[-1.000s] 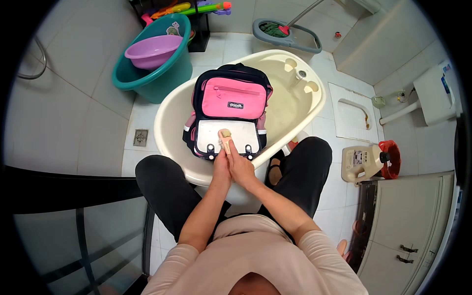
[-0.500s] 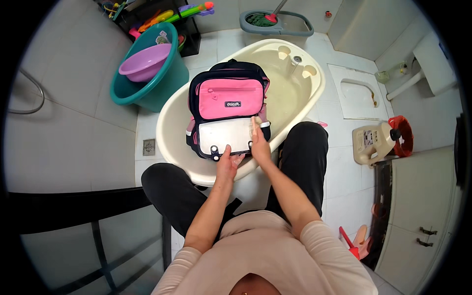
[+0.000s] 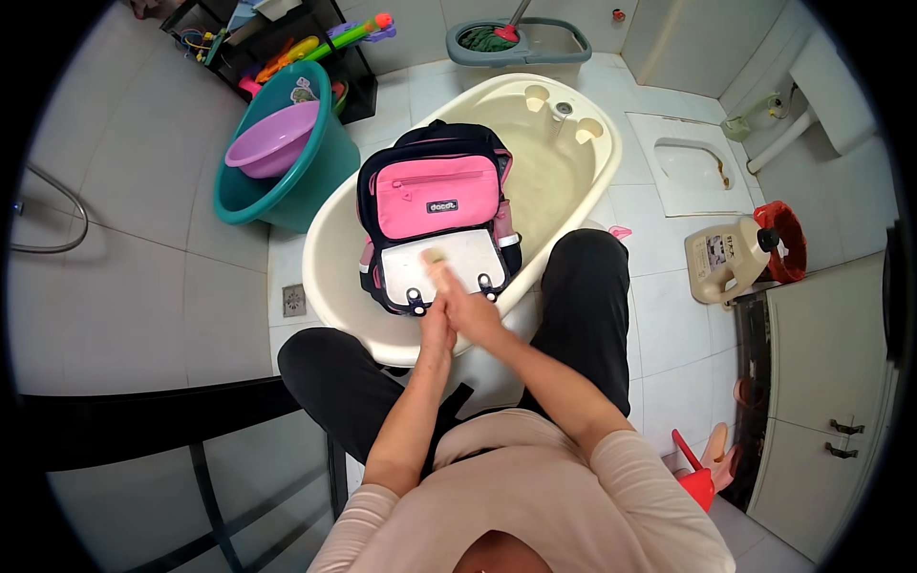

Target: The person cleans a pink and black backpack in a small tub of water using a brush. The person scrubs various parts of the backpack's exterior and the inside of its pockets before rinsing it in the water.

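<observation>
A pink and navy backpack [image 3: 439,203] lies in a cream baby bathtub [image 3: 330,277], its white lower front panel [image 3: 396,267] toward me. My right hand [image 3: 468,310] is over that panel, closed round a small beige thing [image 3: 435,256] like a scrubbing brush, blurred by motion. At the bag's near edge, between two dark buckles, my left hand [image 3: 437,329] grips the panel's lower border. The right hand crosses close above it and hides part of its fingers. Shallow water [image 3: 544,158] shows at the tub's far end.
A teal tub [image 3: 239,196] holding a purple basin [image 3: 277,143] stands at left. A grey mop bucket [image 3: 559,48] is behind. On the right are a squat toilet [image 3: 688,167], a beige jug [image 3: 721,263] and a red-lined bin [image 3: 788,244]. My knees flank the bathtub.
My right hand has moved left across the white panel, from its right side to its middle, with the beige thing. My left hand stays at the near edge. The view has shifted slightly.
</observation>
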A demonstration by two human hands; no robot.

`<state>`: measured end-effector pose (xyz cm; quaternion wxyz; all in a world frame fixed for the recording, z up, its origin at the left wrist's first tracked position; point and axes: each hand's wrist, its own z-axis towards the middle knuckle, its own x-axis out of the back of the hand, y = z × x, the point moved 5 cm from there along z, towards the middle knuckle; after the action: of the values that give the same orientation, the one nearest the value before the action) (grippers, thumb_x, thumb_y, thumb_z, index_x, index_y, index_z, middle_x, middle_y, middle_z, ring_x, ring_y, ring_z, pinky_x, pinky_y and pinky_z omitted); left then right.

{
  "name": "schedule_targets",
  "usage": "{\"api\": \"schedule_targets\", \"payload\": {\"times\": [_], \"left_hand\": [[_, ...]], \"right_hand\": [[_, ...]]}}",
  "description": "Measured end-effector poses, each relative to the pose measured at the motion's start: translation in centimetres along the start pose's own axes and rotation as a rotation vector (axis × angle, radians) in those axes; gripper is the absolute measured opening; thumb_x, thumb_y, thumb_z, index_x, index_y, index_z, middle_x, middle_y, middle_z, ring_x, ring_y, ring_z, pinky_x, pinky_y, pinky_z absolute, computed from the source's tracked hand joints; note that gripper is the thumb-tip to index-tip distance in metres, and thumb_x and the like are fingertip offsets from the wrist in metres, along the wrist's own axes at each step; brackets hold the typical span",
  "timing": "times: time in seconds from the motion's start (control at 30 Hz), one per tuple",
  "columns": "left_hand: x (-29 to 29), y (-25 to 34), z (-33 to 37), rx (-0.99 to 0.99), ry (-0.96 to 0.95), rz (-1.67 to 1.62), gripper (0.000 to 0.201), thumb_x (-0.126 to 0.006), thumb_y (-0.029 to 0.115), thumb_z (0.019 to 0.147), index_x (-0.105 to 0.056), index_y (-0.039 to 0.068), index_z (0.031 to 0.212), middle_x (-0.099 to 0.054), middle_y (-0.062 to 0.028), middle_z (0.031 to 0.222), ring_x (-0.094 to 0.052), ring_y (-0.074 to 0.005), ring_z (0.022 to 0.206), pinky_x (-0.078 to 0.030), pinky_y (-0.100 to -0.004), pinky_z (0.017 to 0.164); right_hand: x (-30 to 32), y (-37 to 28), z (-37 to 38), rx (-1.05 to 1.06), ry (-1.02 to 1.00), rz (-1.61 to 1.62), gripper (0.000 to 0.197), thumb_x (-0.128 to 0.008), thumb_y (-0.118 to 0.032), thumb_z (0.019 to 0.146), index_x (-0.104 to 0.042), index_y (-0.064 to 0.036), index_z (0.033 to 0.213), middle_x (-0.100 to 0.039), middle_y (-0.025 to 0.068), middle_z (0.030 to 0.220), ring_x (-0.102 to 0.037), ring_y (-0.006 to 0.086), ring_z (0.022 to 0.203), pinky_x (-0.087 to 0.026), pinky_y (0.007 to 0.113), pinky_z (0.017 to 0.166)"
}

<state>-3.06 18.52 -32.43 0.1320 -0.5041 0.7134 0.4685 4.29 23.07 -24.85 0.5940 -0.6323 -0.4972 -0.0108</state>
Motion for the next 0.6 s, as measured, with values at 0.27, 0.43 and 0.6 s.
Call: {"api": "schedule_targets", "payload": {"times": [0.27,0.43,0.6], "left_hand": [[-1.9,0.9,-1.2,-0.047,0.086,0.108,0.03,-0.043,0.021,0.087,-0.044,-0.002,0.107,-0.056,-0.0117,0.088,-0.056,-0.0191,0.071,-0.047,-0.0249,0.057],[-1.9,-0.5,-1.1,0.039,0.047,0.017,0.029,-0.042,0.022,0.087,-0.045,0.0,0.106,-0.056,-0.0097,0.088,-0.055,-0.0184,0.075,-0.046,-0.0253,0.059],[1.8,1.1,0.8,-0.006,0.0,0.008,0.027,-0.046,0.019,0.085,-0.046,-0.002,0.103,-0.055,-0.0125,0.088,-0.056,-0.021,0.075,-0.05,-0.0291,0.067]], "right_hand": [[2.0,3.6,0.8,-0.223,0.263,-0.002,0.041,-0.037,-0.026,0.082,-0.032,-0.012,0.12,-0.057,0.0245,0.075,-0.057,0.0393,0.068,-0.043,0.049,0.061],[2.1,3.9,0.2,-0.18,0.233,0.038,0.039,-0.032,-0.026,0.084,-0.033,-0.0156,0.121,-0.058,0.0234,0.077,-0.056,0.0389,0.071,-0.041,0.05,0.064],[1.6,1.7,0.7,-0.131,0.121,0.06,0.042,-0.038,-0.023,0.081,-0.029,-0.0133,0.122,-0.056,0.0259,0.077,-0.055,0.0411,0.074,-0.041,0.05,0.065]]}}
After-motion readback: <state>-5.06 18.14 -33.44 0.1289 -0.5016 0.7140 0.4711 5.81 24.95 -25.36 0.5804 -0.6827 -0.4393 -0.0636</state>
